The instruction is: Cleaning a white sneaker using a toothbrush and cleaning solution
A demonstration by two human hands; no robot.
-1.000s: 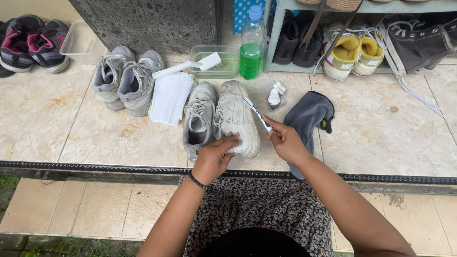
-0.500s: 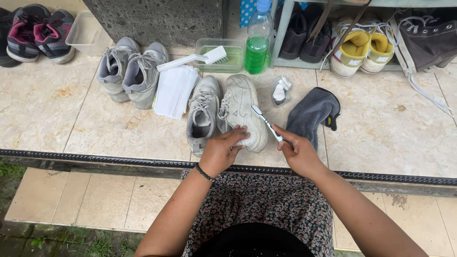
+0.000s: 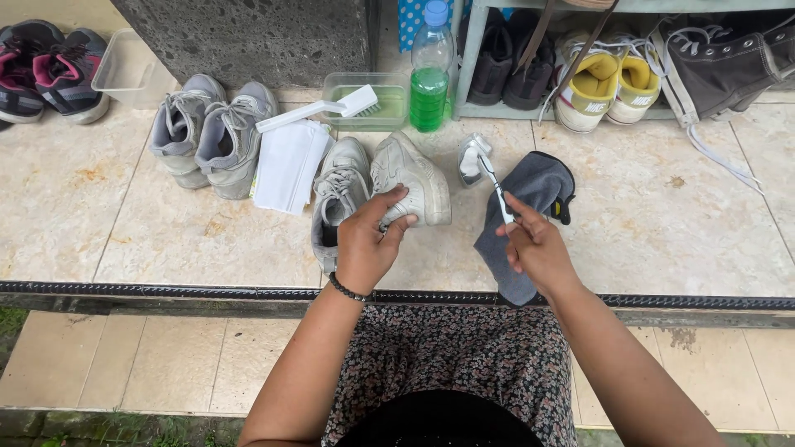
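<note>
Beige marble-patterned tiles (image 3: 166, 240) are covering a raised floor, with a dark ribbed strip (image 3: 149, 290) running along its front edge. Below it, a lower step (image 3: 124, 364) of plain tan tiles is lying beside a patch of grass (image 3: 8, 319). A rough grey stone pillar (image 3: 248, 37) is standing at the back, and a pale green rack (image 3: 468, 58) is rising to its right. Soft, even daylight is falling throughout.

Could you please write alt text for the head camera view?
A seated person's left hand grips a white sneaker on a tiled ledge, while the right hand holds a toothbrush above a grey cloth. More shoes, a green bottle and a scrub brush lie behind.
</note>
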